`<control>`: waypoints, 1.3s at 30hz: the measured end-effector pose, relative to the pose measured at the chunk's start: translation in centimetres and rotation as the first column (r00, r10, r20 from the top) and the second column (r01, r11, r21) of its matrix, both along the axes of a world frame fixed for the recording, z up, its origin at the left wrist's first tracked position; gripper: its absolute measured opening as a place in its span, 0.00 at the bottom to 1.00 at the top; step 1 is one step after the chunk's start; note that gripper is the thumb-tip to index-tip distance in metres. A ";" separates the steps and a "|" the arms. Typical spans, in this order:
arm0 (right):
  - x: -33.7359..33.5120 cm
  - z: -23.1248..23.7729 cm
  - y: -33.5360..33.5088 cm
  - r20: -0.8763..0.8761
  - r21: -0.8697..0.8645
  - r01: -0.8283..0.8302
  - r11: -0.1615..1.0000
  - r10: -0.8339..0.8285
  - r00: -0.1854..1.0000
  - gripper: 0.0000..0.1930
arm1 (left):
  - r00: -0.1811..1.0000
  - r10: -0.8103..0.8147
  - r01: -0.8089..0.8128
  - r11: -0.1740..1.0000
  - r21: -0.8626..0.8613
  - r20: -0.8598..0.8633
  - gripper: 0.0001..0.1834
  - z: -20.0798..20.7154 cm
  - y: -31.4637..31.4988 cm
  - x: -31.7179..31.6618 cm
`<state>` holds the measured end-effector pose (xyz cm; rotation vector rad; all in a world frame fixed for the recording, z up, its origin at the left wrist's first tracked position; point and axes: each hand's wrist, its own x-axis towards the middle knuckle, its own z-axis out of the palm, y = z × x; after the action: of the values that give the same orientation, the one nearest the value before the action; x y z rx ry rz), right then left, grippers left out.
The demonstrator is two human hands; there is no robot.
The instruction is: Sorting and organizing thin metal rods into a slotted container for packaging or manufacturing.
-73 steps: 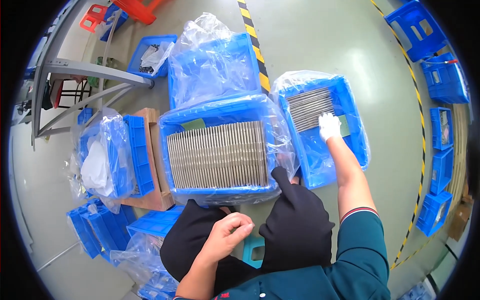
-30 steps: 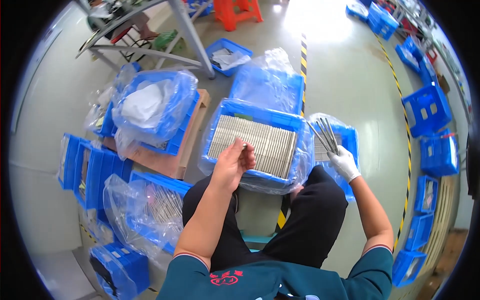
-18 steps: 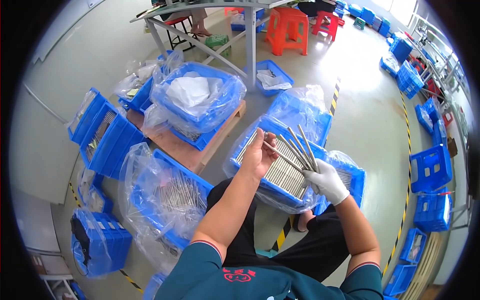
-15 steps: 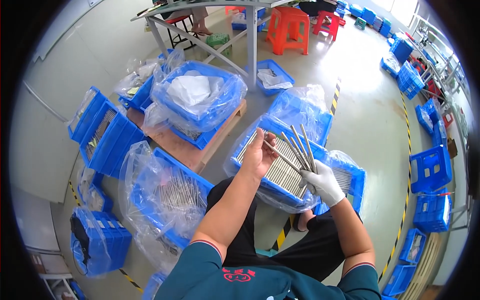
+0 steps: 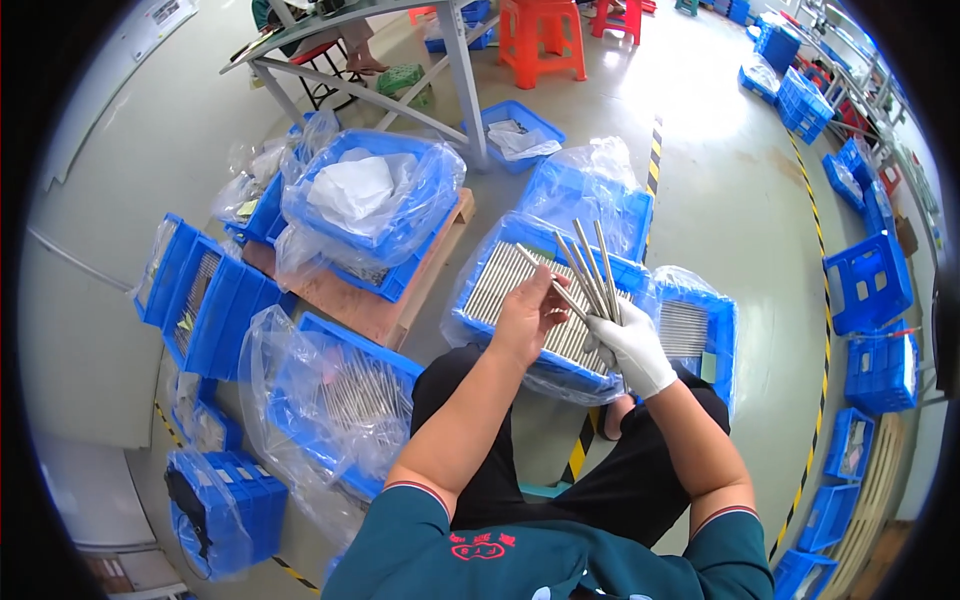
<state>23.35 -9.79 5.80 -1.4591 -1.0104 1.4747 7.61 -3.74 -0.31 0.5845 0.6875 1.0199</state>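
My right hand (image 5: 632,345), in a white glove, is closed around a fan of several slim metal rods (image 5: 605,268) that point up and away. One metal rod (image 5: 571,299) of the bunch slants left, and the bare fingers of my left hand (image 5: 527,312) are closed on it near its far part. Both hands are above a blue crate (image 5: 468,318) lined with clear plastic, where similar rods lie side by side in a row. The fingertips of my left hand are partly hidden.
To the left, a plastic-draped blue crate (image 5: 290,405) holds loose thin rods. A smaller crate (image 5: 722,350) with rods stands right of my knees. Stacked crates (image 5: 400,285) sit on a wooden pallet (image 5: 400,325). A table leg (image 5: 468,95) and red stools (image 5: 540,45) stand farther off.
My left hand has slid down along the slanted rod toward my right hand, so more of its end sticks out past the fingers. The view has shifted slightly.
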 end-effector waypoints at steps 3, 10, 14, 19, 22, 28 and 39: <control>-0.4 -0.4 0.3 -0.055 0.014 0.032 0.999 -0.031 0.998 0.08 | 1.000 -0.014 0.014 1.000 0.004 0.016 0.19 0.4 -0.6 0.7; -0.5 -0.5 0.6 -0.171 -0.069 0.027 0.997 -0.039 0.984 0.09 | 0.984 -0.116 0.113 0.993 0.031 0.135 0.17 0.7 -0.5 -0.1; -1.7 -1.2 0.8 -0.264 -0.034 0.130 0.991 -0.134 0.955 0.09 | 0.999 -0.039 0.040 0.997 0.068 -0.014 0.15 0.0 -1.9 1.5; -2.5 -2.8 1.7 -0.315 -0.080 0.159 0.984 -0.176 0.932 0.10 | 0.998 0.015 -0.008 0.991 0.136 -0.054 0.15 -1.3 -1.5 1.9; -2.1 -2.5 2.4 -0.103 0.063 0.184 0.981 -0.177 0.979 0.11 | 0.979 0.149 -0.124 0.976 0.177 -0.136 0.15 -0.9 -0.8 0.9; 1.5 -2.8 4.4 -0.350 0.019 0.208 0.978 -0.189 0.917 0.12 | 0.949 -0.298 0.308 0.946 0.103 -0.101 0.16 -0.1 -1.7 0.7; 4.4 -3.2 6.4 -0.222 0.088 0.474 0.876 -0.447 0.867 0.13 | 0.793 -0.596 0.596 0.802 -0.042 -0.127 0.16 -0.1 -3.2 1.9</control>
<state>27.76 -3.41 2.59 -1.3102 -0.5750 1.1425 9.56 -6.95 -0.43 0.8124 0.5612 0.3856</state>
